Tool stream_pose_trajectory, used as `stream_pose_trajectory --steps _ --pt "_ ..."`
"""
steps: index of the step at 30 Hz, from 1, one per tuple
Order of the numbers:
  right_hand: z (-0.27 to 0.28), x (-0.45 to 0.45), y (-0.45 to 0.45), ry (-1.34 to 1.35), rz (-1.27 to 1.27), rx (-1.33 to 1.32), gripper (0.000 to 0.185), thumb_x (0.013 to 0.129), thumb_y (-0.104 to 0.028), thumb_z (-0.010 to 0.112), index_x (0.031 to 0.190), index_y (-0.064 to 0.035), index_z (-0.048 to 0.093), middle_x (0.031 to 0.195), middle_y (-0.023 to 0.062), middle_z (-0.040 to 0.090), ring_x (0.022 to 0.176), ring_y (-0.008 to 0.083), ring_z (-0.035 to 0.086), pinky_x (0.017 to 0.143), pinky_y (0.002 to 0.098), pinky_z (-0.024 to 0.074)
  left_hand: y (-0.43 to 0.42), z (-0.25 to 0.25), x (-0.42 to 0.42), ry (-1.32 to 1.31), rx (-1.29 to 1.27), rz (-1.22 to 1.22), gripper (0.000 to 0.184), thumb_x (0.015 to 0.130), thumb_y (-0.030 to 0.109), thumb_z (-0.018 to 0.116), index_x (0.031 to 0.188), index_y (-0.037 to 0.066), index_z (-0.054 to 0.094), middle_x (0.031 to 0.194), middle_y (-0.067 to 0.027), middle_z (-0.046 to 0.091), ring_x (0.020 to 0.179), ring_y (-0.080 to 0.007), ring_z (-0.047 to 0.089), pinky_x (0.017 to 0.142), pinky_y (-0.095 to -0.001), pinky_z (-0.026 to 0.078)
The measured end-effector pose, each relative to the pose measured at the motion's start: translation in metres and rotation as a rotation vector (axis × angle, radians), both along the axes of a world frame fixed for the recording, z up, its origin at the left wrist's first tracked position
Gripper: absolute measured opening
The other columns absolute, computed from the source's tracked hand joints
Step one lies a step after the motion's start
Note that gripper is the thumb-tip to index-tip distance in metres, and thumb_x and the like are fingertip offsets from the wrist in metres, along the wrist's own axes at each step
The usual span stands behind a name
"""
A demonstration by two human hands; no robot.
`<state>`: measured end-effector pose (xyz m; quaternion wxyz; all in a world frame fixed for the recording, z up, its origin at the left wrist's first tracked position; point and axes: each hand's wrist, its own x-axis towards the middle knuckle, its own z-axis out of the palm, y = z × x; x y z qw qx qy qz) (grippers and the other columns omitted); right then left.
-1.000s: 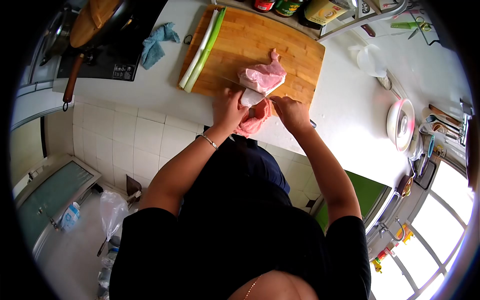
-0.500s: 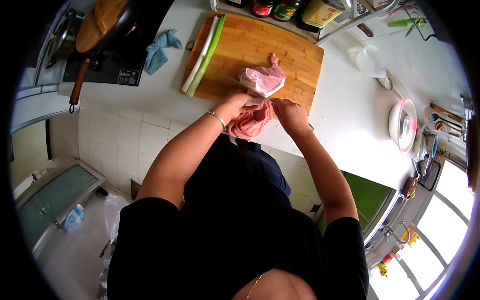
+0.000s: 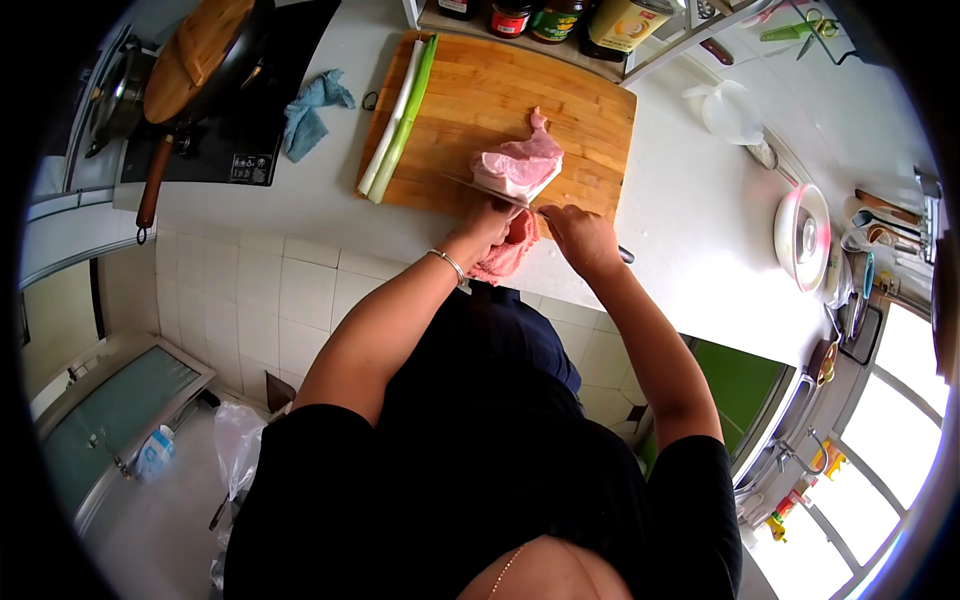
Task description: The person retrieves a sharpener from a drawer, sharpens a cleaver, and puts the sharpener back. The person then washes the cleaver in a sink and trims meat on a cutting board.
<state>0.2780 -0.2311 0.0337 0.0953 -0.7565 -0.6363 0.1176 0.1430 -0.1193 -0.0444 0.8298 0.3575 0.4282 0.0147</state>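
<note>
A slab of pink raw meat (image 3: 520, 163) with a pale rim lies on the wooden cutting board (image 3: 580, 110). My right hand (image 3: 582, 240) is closed round the dark handle of a kitchen knife (image 3: 485, 190), whose blade points left along the near side of the meat. Close beneath the blade is my left hand (image 3: 485, 225), fingers curled; what they grip is hidden. A pink cloth (image 3: 512, 255) hangs at the counter's front edge, partly behind my left hand. Two lengths of leek (image 3: 402, 125), one white and one green, rest along the board's left side.
A blue rag (image 3: 312, 115) lies on the counter left of the board, beside the black cooktop (image 3: 225, 160) with a long-handled pan (image 3: 158, 180). Jars and bottles (image 3: 555, 20) stand behind the board. A white-and-pink bowl (image 3: 785, 235) sits at the right.
My left hand has turned and shifted slightly left and down, covering more of the pink cloth. More of the knife blade shows beside the meat. The whole view has shifted slightly.
</note>
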Motion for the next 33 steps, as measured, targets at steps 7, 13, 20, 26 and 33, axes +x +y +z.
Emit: stream_pose_trajectory --steps 7,13,20,26,33 --pt "-0.003 -0.003 -0.005 -0.149 0.055 -0.109 0.010 0.082 -0.011 0.052 0.092 -0.0124 0.054 0.073 0.0081 0.060 0.064 0.0267 0.063 0.055 0.0373 0.0507 -0.012 -0.026 0.002 0.019 0.576 0.009 0.028 0.088 0.024 0.059 0.100 0.000 0.055 0.079 -0.0108 0.060 0.069 -0.0203 0.056 0.061 -0.0329 0.046" --pt "0.002 -0.006 0.006 -0.154 0.076 -0.205 0.016 0.081 -0.009 0.051 0.097 -0.0124 0.051 0.080 0.0102 0.060 0.073 0.0271 0.064 0.058 0.0373 0.0515 -0.014 -0.031 0.001 -0.103 0.807 0.027 0.025 0.088 0.019 0.055 0.103 -0.001 0.057 0.098 -0.0157 0.060 0.090 -0.0261 0.056 0.081 -0.0366 0.044" --pt "0.001 -0.014 0.021 -0.224 0.092 -0.287 0.029 0.080 -0.008 0.051 0.109 -0.0151 0.052 0.081 0.0101 0.059 0.072 0.0273 0.064 0.059 0.0369 0.0512 -0.018 -0.045 0.007 -0.137 1.040 0.068 0.020 0.087 0.017 0.054 0.091 -0.002 0.059 0.083 -0.0180 0.062 0.077 -0.0287 0.057 0.070 -0.0383 0.045" --pt "0.012 0.008 -0.001 -0.133 0.019 -0.259 0.021 0.081 -0.008 0.050 0.101 -0.0147 0.055 0.082 0.0100 0.060 0.073 0.0279 0.064 0.060 0.0372 0.0520 -0.017 -0.005 -0.004 -0.025 0.641 0.098 0.024 0.087 0.021 0.058 0.093 -0.002 0.061 0.086 -0.0198 0.064 0.078 -0.0276 0.062 0.068 -0.0363 0.047" --pt "0.001 -0.001 0.026 -0.182 0.079 -0.273 0.014 0.083 -0.011 0.051 0.097 -0.0118 0.056 0.080 0.0116 0.061 0.071 0.0285 0.064 0.058 0.0383 0.0509 -0.023 -0.036 -0.004 0.047 0.935 -0.031 0.030 0.089 0.023 0.049 0.094 -0.007 0.051 0.078 -0.0281 0.058 0.071 -0.0448 0.056 0.062 -0.0472 0.044"
